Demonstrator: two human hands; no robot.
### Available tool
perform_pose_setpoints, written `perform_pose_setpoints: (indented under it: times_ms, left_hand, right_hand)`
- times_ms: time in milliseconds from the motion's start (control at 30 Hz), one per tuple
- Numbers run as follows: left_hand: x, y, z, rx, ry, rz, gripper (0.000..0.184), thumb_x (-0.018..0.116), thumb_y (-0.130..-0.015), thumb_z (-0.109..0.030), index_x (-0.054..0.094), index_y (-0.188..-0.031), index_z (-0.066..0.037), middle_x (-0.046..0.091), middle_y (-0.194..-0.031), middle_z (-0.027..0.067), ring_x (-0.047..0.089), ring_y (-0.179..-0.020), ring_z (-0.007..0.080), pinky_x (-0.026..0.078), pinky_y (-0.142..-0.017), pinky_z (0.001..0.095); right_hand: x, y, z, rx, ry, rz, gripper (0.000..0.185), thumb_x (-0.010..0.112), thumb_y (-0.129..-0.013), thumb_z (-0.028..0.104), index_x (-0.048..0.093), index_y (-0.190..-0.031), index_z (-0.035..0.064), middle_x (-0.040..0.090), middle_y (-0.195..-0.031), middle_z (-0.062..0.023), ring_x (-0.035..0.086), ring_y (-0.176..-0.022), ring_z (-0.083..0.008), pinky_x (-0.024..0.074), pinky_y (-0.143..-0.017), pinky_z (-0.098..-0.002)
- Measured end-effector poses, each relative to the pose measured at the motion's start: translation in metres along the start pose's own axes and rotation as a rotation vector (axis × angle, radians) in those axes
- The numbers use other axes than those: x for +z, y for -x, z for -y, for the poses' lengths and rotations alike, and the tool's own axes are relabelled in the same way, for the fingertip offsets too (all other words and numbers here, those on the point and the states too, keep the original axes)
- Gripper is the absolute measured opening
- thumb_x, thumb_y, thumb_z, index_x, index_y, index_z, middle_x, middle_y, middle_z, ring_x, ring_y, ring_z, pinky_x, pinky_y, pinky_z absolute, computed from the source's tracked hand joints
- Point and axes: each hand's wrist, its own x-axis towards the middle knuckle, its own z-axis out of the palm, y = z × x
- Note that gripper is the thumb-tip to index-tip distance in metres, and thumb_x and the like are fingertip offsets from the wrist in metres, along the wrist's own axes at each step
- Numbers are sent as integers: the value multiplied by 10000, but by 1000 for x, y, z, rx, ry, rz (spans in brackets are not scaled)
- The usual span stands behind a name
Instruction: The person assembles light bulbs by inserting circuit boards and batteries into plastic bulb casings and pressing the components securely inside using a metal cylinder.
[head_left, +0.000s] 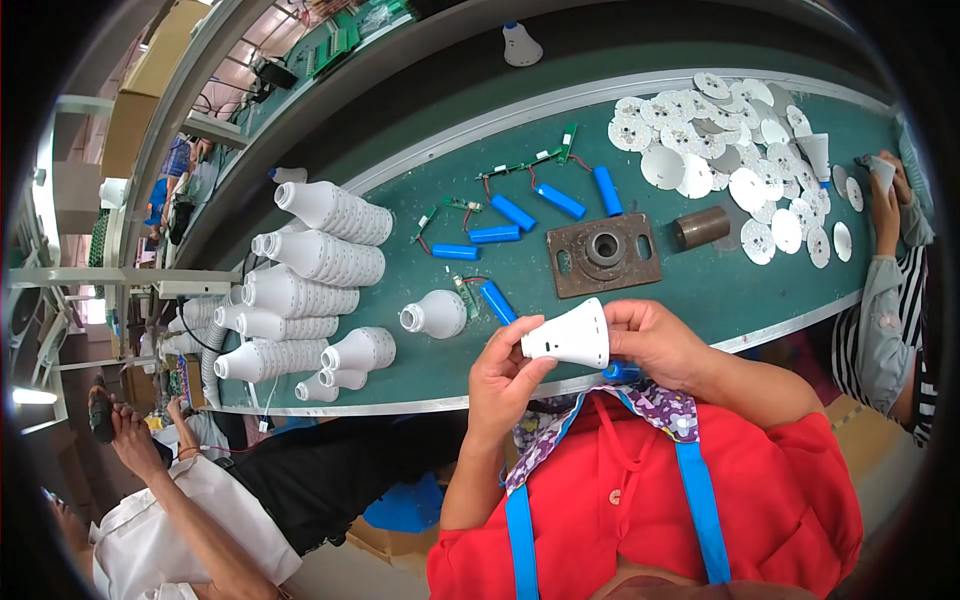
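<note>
A white cone-shaped bulb housing (572, 336) lies sideways between my two hands, over the front edge of the green bench. My left hand (508, 372) grips its narrow end with thumb and fingers. At the wide end, my right hand (645, 340) holds the rim. Just beyond is a rusty metal block (572, 270) with a round socket. Another white housing (436, 315) rests to the left, beside a blue battery (496, 301) wired to a small green board (466, 294). A further blue cylinder (622, 371) shows partly under the held housing.
Stacked white housings (325, 262) stand at the left. Several blue batteries (512, 212) with boards lie mid-bench, near a metal cylinder (702, 228). White discs (690, 130) are heaped at the right. A co-worker's hands (885, 200) are at far right; another person's arm (190, 510) is lower left.
</note>
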Motion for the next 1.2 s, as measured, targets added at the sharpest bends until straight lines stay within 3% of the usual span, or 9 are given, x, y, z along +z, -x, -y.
perform_pose_setpoints:
  times_ms: [533, 733, 1033, 1200]
  left_hand:
    - [5, 0, -3, -6, -77, -10, 418, 620, -790, 62, 499, -1188, 17, 496, -1081, 59, 536, -1011, 147, 456, -839, 258]
    - [5, -1, -3, 6, -40, -12, 420, 624, -788, 60, 502, -1187, 20, 496, -1075, 61, 536, -1002, 144, 456, -830, 258]
    - [5, -1, -6, -8, -97, -30, 417, 630, -782, 60, 513, -1180, 16, 501, -1067, 62, 543, -987, 142, 465, -807, 252]
    - [4, -1, -5, -1, -114, -30, 419, 637, -777, 57, 518, -1176, 13, 505, -1058, 60, 546, -972, 137, 465, -791, 243]
  right_hand:
    - [0, 1, 3, -47, 186, -23, 226, 612, -836, 118, 603, -1023, -9, 641, -955, -53, 592, -846, -90, 466, -729, -248]
    - [-6, 0, -3, -43, 24, -23, 220, 607, -837, 113, 603, -1021, -9, 640, -956, -56, 593, -842, -95, 463, -712, -243]
    - [-1, 1, 6, -47, 179, -15, 228, 600, -841, 112, 602, -1025, -22, 641, -946, -63, 596, -826, -103, 471, -711, -250]
    - [-3, 0, -1, -31, 32, -32, 225, 597, -841, 109, 604, -1023, -24, 641, -928, -63, 596, -822, -101, 470, -707, -249]
